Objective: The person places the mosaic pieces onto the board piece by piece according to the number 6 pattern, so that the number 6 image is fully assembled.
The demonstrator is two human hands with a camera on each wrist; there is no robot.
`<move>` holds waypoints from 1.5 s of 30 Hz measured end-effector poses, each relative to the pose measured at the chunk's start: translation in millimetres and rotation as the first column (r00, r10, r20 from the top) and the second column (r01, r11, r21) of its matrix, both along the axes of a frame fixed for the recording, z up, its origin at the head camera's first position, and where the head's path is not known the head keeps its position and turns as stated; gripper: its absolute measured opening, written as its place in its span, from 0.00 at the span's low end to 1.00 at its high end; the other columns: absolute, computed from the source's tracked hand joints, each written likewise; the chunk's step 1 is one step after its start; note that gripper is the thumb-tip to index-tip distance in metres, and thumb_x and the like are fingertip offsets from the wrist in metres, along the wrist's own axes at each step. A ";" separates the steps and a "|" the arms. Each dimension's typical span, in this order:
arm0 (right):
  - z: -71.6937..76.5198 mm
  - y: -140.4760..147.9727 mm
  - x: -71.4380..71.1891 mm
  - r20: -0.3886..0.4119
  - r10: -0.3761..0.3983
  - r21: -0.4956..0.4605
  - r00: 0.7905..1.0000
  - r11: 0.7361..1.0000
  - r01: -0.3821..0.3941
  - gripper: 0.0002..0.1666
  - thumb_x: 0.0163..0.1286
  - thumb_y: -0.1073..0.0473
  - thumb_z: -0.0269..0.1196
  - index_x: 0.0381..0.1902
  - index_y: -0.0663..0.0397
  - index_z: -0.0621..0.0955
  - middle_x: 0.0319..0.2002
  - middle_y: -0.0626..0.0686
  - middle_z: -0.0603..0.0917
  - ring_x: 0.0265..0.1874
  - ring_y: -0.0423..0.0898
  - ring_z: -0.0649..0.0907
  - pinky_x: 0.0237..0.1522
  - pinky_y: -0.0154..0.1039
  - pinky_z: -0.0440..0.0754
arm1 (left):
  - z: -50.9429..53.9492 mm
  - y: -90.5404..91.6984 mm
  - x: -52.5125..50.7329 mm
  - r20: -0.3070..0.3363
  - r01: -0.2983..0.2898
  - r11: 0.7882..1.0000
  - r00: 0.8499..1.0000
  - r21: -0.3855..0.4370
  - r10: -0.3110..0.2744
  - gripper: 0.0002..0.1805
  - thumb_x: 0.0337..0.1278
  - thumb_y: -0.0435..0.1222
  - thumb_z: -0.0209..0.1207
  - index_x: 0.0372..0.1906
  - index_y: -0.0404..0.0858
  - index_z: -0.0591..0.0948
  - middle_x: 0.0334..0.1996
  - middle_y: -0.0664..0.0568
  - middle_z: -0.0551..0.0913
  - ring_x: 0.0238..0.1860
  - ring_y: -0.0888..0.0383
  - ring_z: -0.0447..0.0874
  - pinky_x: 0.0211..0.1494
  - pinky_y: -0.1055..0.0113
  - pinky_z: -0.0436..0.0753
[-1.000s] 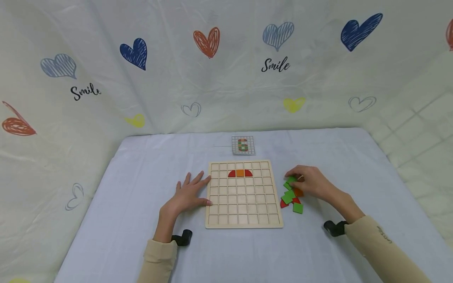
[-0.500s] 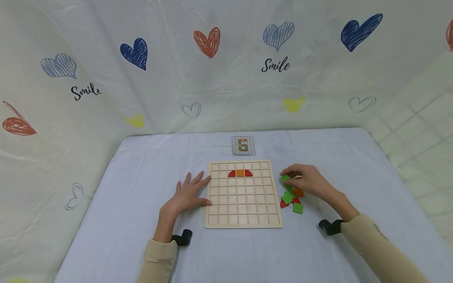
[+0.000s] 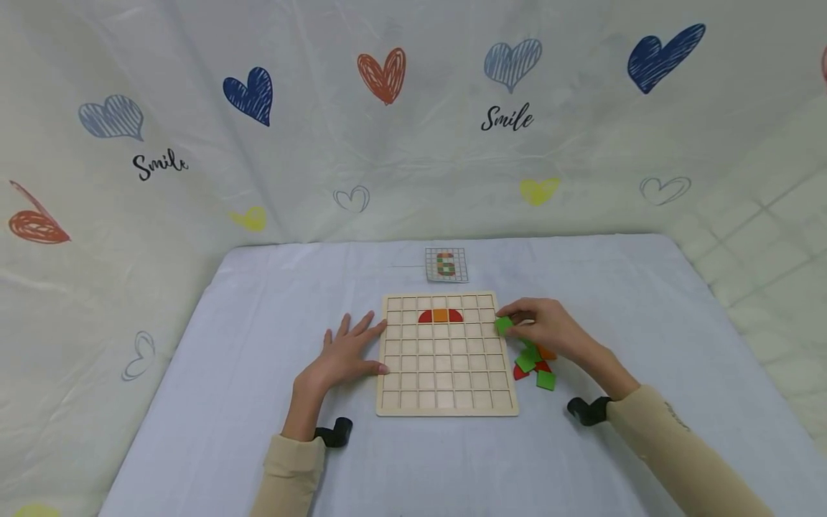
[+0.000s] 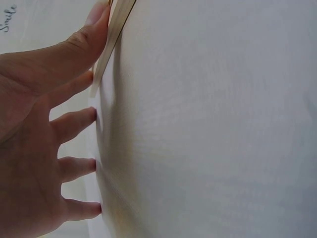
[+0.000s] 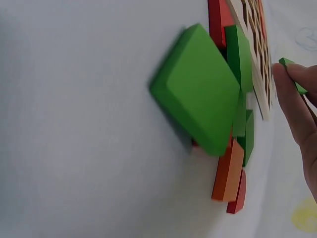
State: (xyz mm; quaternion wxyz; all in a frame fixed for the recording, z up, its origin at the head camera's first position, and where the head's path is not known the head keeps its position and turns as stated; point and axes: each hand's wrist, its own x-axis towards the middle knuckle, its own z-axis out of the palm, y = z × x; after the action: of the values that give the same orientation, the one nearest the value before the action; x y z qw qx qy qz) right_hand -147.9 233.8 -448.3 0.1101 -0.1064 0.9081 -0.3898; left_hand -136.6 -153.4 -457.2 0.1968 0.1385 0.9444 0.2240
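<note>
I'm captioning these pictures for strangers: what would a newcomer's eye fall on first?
Probably the coloured hearts on the cloth behind the table. Next, the wooden board on the table, where two red pieces flank an orange square in an upper row. Then the green square in the right hand's grip, at the board's right edge, near the loose pieces.

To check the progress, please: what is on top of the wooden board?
On the wooden board, an orange square lies between two red pieces. In the head view, the green tile in the right hand covers part of the board's right edge; the spot beneath is hidden.
</note>
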 end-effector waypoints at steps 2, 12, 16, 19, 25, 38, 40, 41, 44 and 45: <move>-0.4 -3.8 -1.2 0.001 0.004 -0.012 1.000 1.000 -0.004 0.17 0.66 0.62 0.72 0.52 0.54 0.88 0.49 0.54 0.89 0.46 0.50 0.87 0.51 0.43 0.87 | 0.2 0.1 0.0 0.000 0.000 1.000 1.000 0.000 0.000 0.50 0.55 0.53 0.72 0.81 0.51 0.62 0.84 0.49 0.49 0.83 0.32 0.32 0.76 0.25 0.37; -0.1 -26.2 -6.6 0.046 0.013 -0.063 0.999 0.998 -0.010 0.16 0.65 0.61 0.72 0.51 0.52 0.88 0.45 0.52 0.89 0.43 0.47 0.86 0.48 0.38 0.83 | 1.3 0.5 0.6 -0.001 0.001 1.000 1.000 0.004 -0.001 0.50 0.56 0.52 0.72 0.81 0.50 0.63 0.84 0.48 0.50 0.83 0.32 0.32 0.76 0.25 0.37; -0.8 -34.8 -9.3 0.037 0.033 -0.075 0.999 0.997 -0.030 0.17 0.64 0.60 0.74 0.52 0.53 0.88 0.43 0.52 0.88 0.41 0.46 0.84 0.47 0.38 0.81 | 2.0 1.1 0.7 0.000 0.000 1.000 1.000 0.004 0.000 0.50 0.56 0.52 0.72 0.81 0.50 0.62 0.84 0.48 0.50 0.83 0.32 0.32 0.76 0.25 0.37; -1.9 -40.7 -11.0 0.028 0.048 -0.074 0.998 0.996 -0.046 0.18 0.63 0.61 0.74 0.52 0.54 0.88 0.44 0.52 0.87 0.41 0.46 0.83 0.48 0.38 0.80 | 2.8 1.9 1.0 0.000 -0.001 1.000 1.000 0.005 0.001 0.49 0.56 0.52 0.72 0.81 0.50 0.63 0.84 0.48 0.50 0.83 0.32 0.32 0.76 0.25 0.37; -3.1 -51.6 -13.0 0.053 0.049 -0.083 0.997 0.996 -0.044 0.19 0.62 0.61 0.74 0.52 0.52 0.88 0.44 0.52 0.87 0.41 0.46 0.82 0.47 0.38 0.80 | 3.3 2.2 1.4 -0.001 -0.002 1.000 1.000 0.006 0.002 0.49 0.56 0.51 0.72 0.81 0.50 0.63 0.84 0.48 0.51 0.83 0.33 0.32 0.76 0.25 0.37; -9.8 -72.3 -16.9 0.032 0.097 -0.152 0.995 0.984 -0.091 0.19 0.61 0.64 0.74 0.51 0.56 0.88 0.44 0.53 0.89 0.40 0.45 0.85 0.49 0.41 0.82 | 3.8 0.5 1.9 0.002 0.001 1.000 1.000 0.019 -0.001 0.49 0.56 0.51 0.72 0.81 0.50 0.63 0.84 0.49 0.50 0.83 0.33 0.31 0.77 0.26 0.36; -9.8 -75.9 -16.8 0.033 0.098 -0.153 0.995 0.984 -0.092 0.20 0.60 0.64 0.74 0.51 0.56 0.88 0.42 0.52 0.89 0.39 0.44 0.85 0.48 0.41 0.82 | 3.8 0.2 2.0 0.002 0.003 1.000 1.000 0.022 -0.003 0.49 0.57 0.51 0.72 0.81 0.50 0.63 0.84 0.49 0.50 0.83 0.33 0.31 0.76 0.26 0.36; -9.8 -77.7 -16.9 0.033 0.097 -0.150 0.995 0.984 -0.091 0.20 0.60 0.64 0.74 0.51 0.56 0.88 0.41 0.52 0.89 0.38 0.44 0.84 0.47 0.40 0.81 | 3.7 0.0 1.9 0.002 0.003 1.000 1.000 0.023 -0.003 0.49 0.57 0.51 0.72 0.81 0.50 0.63 0.84 0.49 0.50 0.83 0.33 0.31 0.76 0.26 0.36; -8.7 -83.3 -17.0 0.021 0.098 -0.128 0.995 0.987 -0.095 0.19 0.61 0.64 0.74 0.51 0.58 0.88 0.41 0.52 0.88 0.38 0.44 0.84 0.47 0.40 0.82 | 2.9 -0.3 1.4 0.001 0.003 1.000 1.000 0.020 -0.003 0.49 0.56 0.51 0.72 0.81 0.50 0.63 0.84 0.48 0.50 0.83 0.33 0.31 0.76 0.25 0.36; -8.1 -85.3 -17.4 0.014 0.101 -0.119 0.995 0.988 -0.098 0.19 0.61 0.64 0.74 0.51 0.58 0.88 0.41 0.53 0.88 0.38 0.44 0.84 0.46 0.40 0.82 | 2.6 -0.3 1.2 0.000 0.003 1.000 1.000 0.019 -0.003 0.49 0.56 0.51 0.72 0.81 0.50 0.63 0.84 0.48 0.50 0.83 0.33 0.31 0.76 0.25 0.37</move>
State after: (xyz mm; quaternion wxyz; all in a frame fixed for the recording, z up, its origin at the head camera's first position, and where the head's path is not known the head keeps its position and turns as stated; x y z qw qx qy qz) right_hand -165.3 148.5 -456.4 0.1318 -0.1541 0.8760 -0.4377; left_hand -135.4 -153.7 -454.6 0.1958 0.1417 0.9421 0.2326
